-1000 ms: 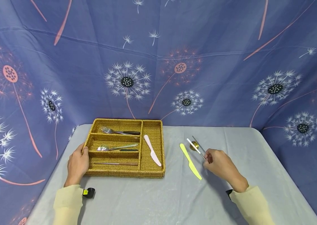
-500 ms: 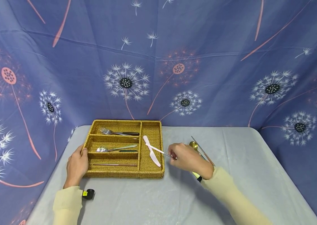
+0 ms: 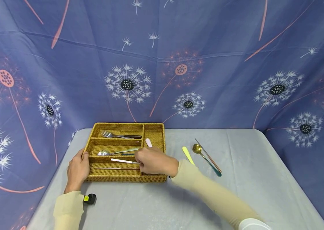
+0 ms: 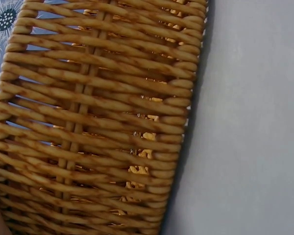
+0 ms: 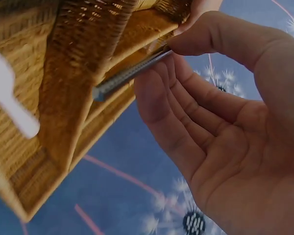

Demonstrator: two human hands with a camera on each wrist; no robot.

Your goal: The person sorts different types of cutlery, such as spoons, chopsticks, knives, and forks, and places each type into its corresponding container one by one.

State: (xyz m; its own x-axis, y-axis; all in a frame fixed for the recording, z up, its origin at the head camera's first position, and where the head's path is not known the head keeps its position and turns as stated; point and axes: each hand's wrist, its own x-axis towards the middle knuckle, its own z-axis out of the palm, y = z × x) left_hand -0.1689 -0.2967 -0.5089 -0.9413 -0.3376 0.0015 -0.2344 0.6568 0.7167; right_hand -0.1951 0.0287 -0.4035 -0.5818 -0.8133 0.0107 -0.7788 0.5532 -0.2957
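Even soft light, blurred wrist close-ups

— Where does the head view sit?
— Above and behind both hands, facing forward and down.
— And the wrists?
— Left presses against the wicker cutlery tray [image 4: 98, 122]; right looks up past its palm. All share that tray.

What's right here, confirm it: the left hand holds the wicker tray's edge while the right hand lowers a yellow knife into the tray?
Not quite. The left hand does hold the wicker tray at its edge, but the right hand pinches a silver chopstick, not a yellow knife. The head view shows the yellow knife lying on the table outside the tray.
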